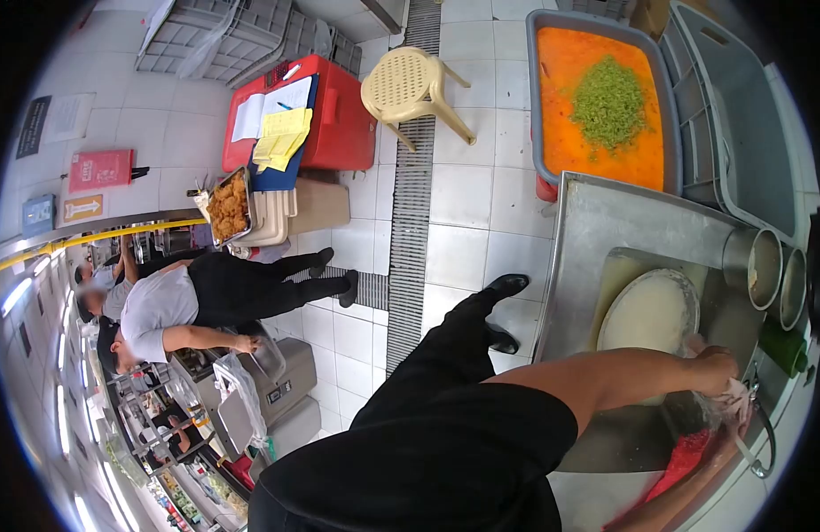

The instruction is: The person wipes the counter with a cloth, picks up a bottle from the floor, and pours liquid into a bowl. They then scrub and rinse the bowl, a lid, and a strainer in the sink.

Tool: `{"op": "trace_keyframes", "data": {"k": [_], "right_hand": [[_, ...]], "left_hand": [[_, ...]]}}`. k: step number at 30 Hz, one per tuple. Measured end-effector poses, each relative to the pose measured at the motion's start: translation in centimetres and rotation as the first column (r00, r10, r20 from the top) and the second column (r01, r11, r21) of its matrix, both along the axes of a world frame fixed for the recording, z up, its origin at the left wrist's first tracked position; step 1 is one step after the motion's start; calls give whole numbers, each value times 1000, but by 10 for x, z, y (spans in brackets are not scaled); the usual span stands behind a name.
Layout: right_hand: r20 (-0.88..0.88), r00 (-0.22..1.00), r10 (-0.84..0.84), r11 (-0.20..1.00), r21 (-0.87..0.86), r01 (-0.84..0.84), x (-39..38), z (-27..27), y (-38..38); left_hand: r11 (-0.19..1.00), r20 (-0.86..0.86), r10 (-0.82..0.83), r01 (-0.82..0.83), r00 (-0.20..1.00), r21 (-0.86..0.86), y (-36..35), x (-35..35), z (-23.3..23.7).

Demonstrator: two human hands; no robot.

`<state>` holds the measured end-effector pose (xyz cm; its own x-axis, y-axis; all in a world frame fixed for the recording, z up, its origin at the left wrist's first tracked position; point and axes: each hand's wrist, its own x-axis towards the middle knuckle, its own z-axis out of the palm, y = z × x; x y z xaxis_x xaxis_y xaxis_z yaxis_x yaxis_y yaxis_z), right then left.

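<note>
My left hand (713,370) is closed on crumpled, whitish clear plastic (736,401) at the sink's right side. From below, my right hand (727,427) meets the same plastic; its fingers are mostly covered. A curved metal tap (768,443) stands close beside both hands. Red material (680,459) that looks like mesh lies along my right forearm. Left of my hands, a round tub (696,297) of pale, creamy liquid sits in the metal sink (574,230). Two metal cylindrical containers (765,266) and a green bottle (784,348) stand by the sink's far edge.
A grey tub (536,97) holds orange liquid with chopped greens. Grey crates (756,133) stand beside it. A beige stool (410,84) is near the floor drain (410,222). A red cooler (348,115) carries papers. Another person (161,301) works at the left, by a food tray (231,208).
</note>
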<state>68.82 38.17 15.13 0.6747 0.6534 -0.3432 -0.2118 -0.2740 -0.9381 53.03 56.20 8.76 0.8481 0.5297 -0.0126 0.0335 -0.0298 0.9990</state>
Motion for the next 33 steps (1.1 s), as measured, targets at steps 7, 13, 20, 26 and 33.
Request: {"op": "trace_keyframes", "data": {"k": [7,13,20,26,33], "right_hand": [[552,833,35,919,-346,190,3,-11,-15],[31,916,-401,688,-650,323,-76,36,94],[145,908,-394,919,40,392,-76,40,44],[208,932,-296,953,-5,303,-75,12,33],[308,929,-205,939,-205,275,-69,20,12]], "left_hand": [[993,-26,-74,72,997,-92,9,21,21],[983,150,-50,22,987,184,10,25,-35],[943,-115,-193,216,975,252,91,15,-3],[871,-69,-389,391,919,298,58,44,81],[861,41,-447,417,894,292,32,75,112]]}}
